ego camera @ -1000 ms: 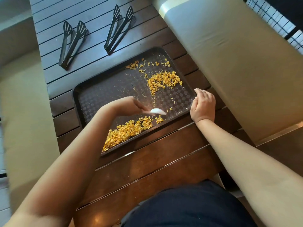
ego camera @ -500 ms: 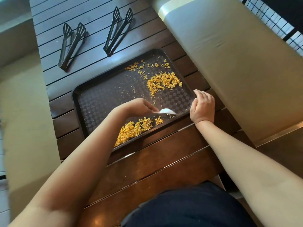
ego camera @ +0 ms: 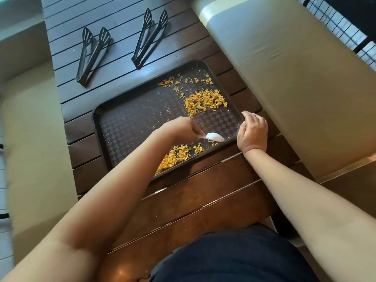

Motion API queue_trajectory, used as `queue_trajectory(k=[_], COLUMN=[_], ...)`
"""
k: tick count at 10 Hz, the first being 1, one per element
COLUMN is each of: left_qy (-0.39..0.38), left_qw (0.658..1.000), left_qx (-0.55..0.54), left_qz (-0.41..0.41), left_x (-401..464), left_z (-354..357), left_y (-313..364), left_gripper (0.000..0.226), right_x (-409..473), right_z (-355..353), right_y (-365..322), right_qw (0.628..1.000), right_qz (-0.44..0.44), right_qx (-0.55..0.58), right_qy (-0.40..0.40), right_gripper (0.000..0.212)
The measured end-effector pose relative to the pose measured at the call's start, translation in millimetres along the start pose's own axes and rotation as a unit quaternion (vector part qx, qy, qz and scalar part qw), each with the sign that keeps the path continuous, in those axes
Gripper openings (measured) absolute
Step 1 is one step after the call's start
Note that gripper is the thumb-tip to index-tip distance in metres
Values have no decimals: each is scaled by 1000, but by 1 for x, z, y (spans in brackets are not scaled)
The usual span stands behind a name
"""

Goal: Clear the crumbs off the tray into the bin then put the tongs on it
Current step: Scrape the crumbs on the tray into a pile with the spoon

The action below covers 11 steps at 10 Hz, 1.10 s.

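A dark checkered tray (ego camera: 130,127) lies on the slatted wooden table. Orange crumbs sit in a pile at its far right (ego camera: 205,101) and in another pile along its near edge (ego camera: 175,156). My left hand (ego camera: 181,129) grips a white plastic spoon (ego camera: 214,136), whose bowl touches the tray near the right rim. My right hand (ego camera: 253,131) rests on the tray's right rim, fingers curled over the edge. Two black tongs lie beyond the tray: one pair at the left (ego camera: 92,54), one at the middle (ego camera: 149,37).
A beige cushioned bench (ego camera: 295,78) runs along the table's right side, another beige seat (ego camera: 34,149) along the left. A dark railing (ego camera: 345,27) stands at the far right. No bin is in view.
My left hand has slid the spoon rightward across the tray, toward the right rim. The near crumb pile stays behind it. My right hand has kept its place on the rim.
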<state>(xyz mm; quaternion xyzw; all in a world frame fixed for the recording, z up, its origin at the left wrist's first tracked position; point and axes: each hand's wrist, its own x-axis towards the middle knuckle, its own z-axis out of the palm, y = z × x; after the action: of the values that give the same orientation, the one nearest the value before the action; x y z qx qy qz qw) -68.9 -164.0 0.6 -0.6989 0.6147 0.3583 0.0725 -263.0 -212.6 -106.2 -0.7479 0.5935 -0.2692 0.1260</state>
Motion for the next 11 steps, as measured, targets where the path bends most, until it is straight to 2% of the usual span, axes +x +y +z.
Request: queue_trajectory(k=[2, 3, 4, 5, 7, 11], left_qy=[-53, -53, -7, 72, 82, 35], left_qw=[996, 995, 996, 995, 996, 987], left_qx=[29, -9, -52, -63, -17, 152], left_qz=[-70, -89, -68, -28, 21, -38], left_x=[-34, -50, -48, -30, -3, -20], left_z=[-10, -13, -10, 1, 13, -22], left_y=[-50, -63, -53, -25, 12, -12], left_gripper=[25, 25, 26, 24, 24, 23], right_x=[-1, -1, -1, -1, -2, -2], right_z=[0, 0, 0, -1, -1, -1], right_y=[0, 0, -1, -2, -3, -2], right_qw=[1000, 1000, 1000, 1000, 1000, 1000], right_qz=[3, 2, 2, 5, 9, 8], right_qx=[3, -2, -1, 1, 0, 2], right_qy=[-1, -3, -1, -5, -9, -7], right_gripper=[51, 51, 52, 53, 53, 54])
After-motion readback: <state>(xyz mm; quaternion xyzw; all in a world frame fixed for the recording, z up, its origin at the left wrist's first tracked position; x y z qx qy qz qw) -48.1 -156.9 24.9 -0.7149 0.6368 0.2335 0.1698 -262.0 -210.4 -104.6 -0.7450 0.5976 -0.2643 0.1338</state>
